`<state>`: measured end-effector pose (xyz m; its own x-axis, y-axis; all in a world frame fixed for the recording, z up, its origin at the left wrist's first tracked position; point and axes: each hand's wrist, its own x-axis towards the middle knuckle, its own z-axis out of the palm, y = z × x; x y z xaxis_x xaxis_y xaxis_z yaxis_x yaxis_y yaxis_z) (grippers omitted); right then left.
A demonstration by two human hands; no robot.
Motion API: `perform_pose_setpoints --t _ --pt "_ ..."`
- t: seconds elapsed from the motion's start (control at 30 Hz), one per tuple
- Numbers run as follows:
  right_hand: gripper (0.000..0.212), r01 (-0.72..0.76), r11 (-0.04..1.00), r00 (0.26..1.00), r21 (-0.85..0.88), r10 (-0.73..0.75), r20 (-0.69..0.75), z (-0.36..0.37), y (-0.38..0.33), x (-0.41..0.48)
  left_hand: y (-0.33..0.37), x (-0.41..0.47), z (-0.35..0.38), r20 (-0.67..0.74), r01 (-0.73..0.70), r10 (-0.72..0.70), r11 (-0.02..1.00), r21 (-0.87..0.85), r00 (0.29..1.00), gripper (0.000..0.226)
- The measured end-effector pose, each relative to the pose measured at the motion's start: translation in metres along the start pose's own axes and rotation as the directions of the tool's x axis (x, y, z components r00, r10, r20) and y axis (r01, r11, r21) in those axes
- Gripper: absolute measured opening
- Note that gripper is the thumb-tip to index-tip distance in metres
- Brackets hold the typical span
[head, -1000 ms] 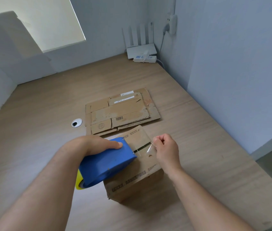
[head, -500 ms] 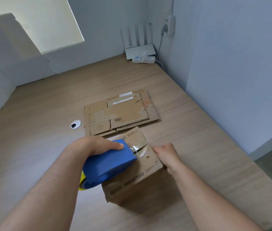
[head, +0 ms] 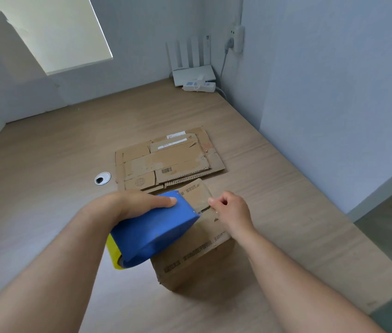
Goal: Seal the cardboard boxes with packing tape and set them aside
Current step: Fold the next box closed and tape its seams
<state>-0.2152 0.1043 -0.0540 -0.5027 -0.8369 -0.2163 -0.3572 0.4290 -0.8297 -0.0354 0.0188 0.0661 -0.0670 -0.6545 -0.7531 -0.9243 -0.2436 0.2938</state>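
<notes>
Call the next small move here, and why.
Probably press the tape end down onto the cardboard box top. The right hand pinches it, drawn from the blue tape dispenser that the left hand grips; the flap seam shows dark beneath.

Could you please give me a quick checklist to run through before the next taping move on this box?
1. Left hand grips the tape dispenser: ok.
2. Right hand pinches the tape end: ok.
3. Box stands flat on the table: ok.
4. Top flaps fully closed: cannot tell, dispenser hides part of the seam.
5. Tape pressed onto the seam: cannot tell, clear tape barely shows.
</notes>
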Motion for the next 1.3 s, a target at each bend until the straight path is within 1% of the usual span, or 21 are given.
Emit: perform_pose_setpoints --t 0.07,0.13,0.27,0.33,0.43,0.5,0.6,0.67,0.73,0.77,0.87,0.9,0.93,0.97,1.0,1.03,1.07,1.13,1.2,1.23,1.3 --pt "0.037 0.013 1.000 1.000 0.029 -0.013 -0.006 -0.001 -0.001 0.000 -0.015 -0.003 -0.005 0.019 -0.036 0.037 0.998 -0.060 0.999 0.063" --pt "0.037 0.029 0.999 0.999 0.036 -0.028 -0.018 -0.001 0.000 -0.001 -0.037 -0.006 -0.011 0.041 -0.041 0.044 0.997 -0.063 0.998 0.065" --pt "0.041 0.061 0.998 0.996 0.009 -0.061 -0.058 -0.001 0.001 0.000 -0.097 -0.012 -0.033 0.086 0.006 0.000 0.997 -0.071 0.996 0.090" --pt "0.041 0.063 0.998 0.996 0.016 -0.062 -0.071 0.001 0.002 0.000 -0.123 -0.012 -0.037 0.094 0.022 -0.013 0.995 -0.094 0.996 0.096" --pt "0.035 0.068 0.998 0.994 0.014 -0.066 -0.086 0.005 0.003 0.000 -0.147 -0.012 -0.032 0.118 0.027 -0.013 0.992 -0.122 0.993 0.097" --pt "0.034 0.077 0.997 0.992 -0.004 -0.077 -0.095 0.006 0.002 0.000 -0.157 -0.009 -0.027 0.109 0.022 -0.009 0.992 -0.122 0.994 0.097" --pt "0.035 0.080 0.997 0.991 -0.010 -0.081 -0.108 0.007 0.003 0.000 -0.160 -0.006 -0.021 0.060 0.016 -0.009 0.993 -0.116 0.998 0.091" --pt "0.033 0.073 0.997 0.991 -0.010 -0.074 -0.110 0.008 0.003 0.000 -0.159 -0.001 -0.014 0.009 0.014 -0.013 0.996 -0.088 1.000 0.082" --pt "0.033 0.065 0.998 0.992 -0.025 -0.067 -0.109 0.008 0.002 0.000 -0.157 0.009 -0.006 -0.049 0.007 -0.008 1.000 -0.019 0.999 0.071" --pt "0.035 0.066 0.997 0.991 -0.040 -0.070 -0.110 0.008 0.002 0.000 -0.153 0.013 -0.002 -0.080 0.004 -0.002 1.000 0.026 0.997 0.069" --pt "0.038 0.072 0.995 0.990 -0.075 -0.080 -0.116 0.008 0.000 -0.002 -0.137 0.024 0.007 -0.209 0.011 0.042 0.970 0.244 0.977 0.066" --pt "0.037 0.068 0.995 0.990 -0.079 -0.076 -0.114 0.008 -0.001 -0.002 -0.133 0.026 0.010 -0.268 0.030 0.071 0.934 0.356 0.961 0.063" --pt "0.037 0.064 0.995 0.991 -0.080 -0.073 -0.114 0.007 -0.001 -0.002 -0.133 0.026 0.014 -0.322 0.064 0.122 0.857 0.511 0.939 0.057" --pt "0.038 0.067 0.994 0.991 -0.087 -0.076 -0.113 0.007 0.000 -0.002 -0.137 0.024 0.018 -0.357 0.107 0.180 0.749 0.654 0.917 0.048" --pt "0.038 0.075 0.992 0.991 -0.099 -0.086 -0.107 0.007 0.000 -0.003 -0.146 0.024 0.024 -0.372 0.139 0.218 0.670 0.729 0.902 0.040" --pt "0.038 0.082 0.991 0.990 -0.105 -0.093 -0.104 0.006 -0.001 -0.004 -0.157 0.025 0.028 -0.387 0.167 0.206 0.655 0.737 0.899 0.037" --pt "0.039 0.084 0.991 0.989 -0.104 -0.095 -0.112 0.005 -0.003 -0.004 -0.165 0.029 0.028 -0.405 0.187 0.175 0.680 0.709 0.897 0.036" --pt "0.039 0.072 0.992 0.990 -0.108 -0.084 -0.115 0.006 -0.003 -0.003 -0.179 0.035 0.030 -0.436 0.217 0.068 0.793 0.569 0.897 0.041" --pt "0.038 0.061 0.993 0.991 -0.104 -0.073 -0.116 0.008 -0.004 -0.006 -0.183 0.040 0.041 -0.460 0.211 0.009 0.881 0.424 0.888 0.041" --pt "0.037 0.054 0.994 0.991 -0.090 -0.065 -0.120 0.009 -0.003 -0.007 -0.183 0.041 0.048 -0.480 0.201 0.005 0.905 0.375 0.877 0.039" --pt "0.034 0.036 0.998 0.990 -0.054 -0.043 -0.135 0.011 -0.003 -0.008 -0.185 0.040 0.058 -0.537 0.170 0.040 0.927 0.335 0.843 0.036"
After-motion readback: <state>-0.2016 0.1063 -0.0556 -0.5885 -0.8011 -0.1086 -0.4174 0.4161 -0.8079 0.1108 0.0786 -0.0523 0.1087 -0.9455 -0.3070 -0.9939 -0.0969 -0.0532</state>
